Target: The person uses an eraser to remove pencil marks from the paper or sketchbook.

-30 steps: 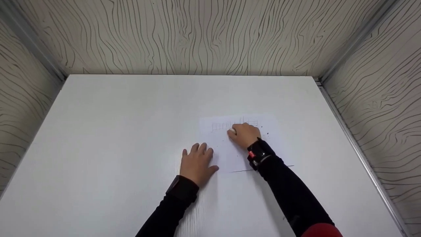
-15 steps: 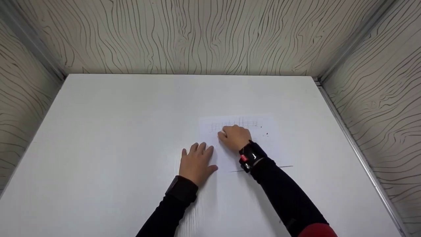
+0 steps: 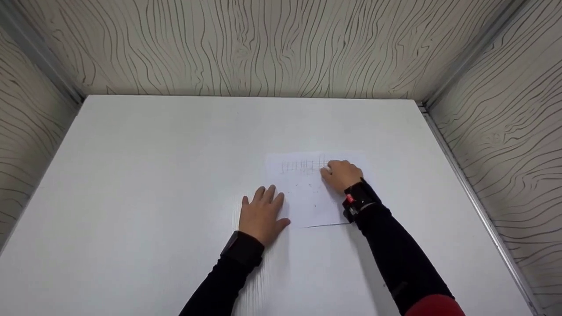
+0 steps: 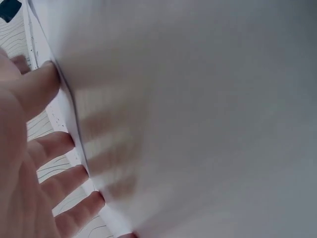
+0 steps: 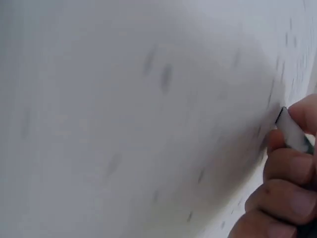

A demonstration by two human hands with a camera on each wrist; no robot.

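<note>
A white sheet of paper (image 3: 307, 202) lies on the white table (image 3: 153, 175), with faint pencil grid lines (image 3: 300, 166) near its far edge. My right hand (image 3: 340, 174) rests on the sheet's far right part, fingers curled. In the right wrist view it pinches a small white eraser (image 5: 293, 133) whose dark tip touches the paper. My left hand (image 3: 262, 213) lies flat with straight fingers (image 4: 49, 148) at the sheet's left edge. Small dark crumbs (image 3: 312, 189) dot the middle of the sheet.
Walls with a wood-grain pattern (image 3: 263, 48) close in the table at the back and on both sides. A metal rail (image 3: 474, 193) runs along the table's right edge. Both wrists carry black bands.
My right hand slid left along the pencil lines, then back to the right end of them. The lines on the left look fainter. The left hand has stayed put.
</note>
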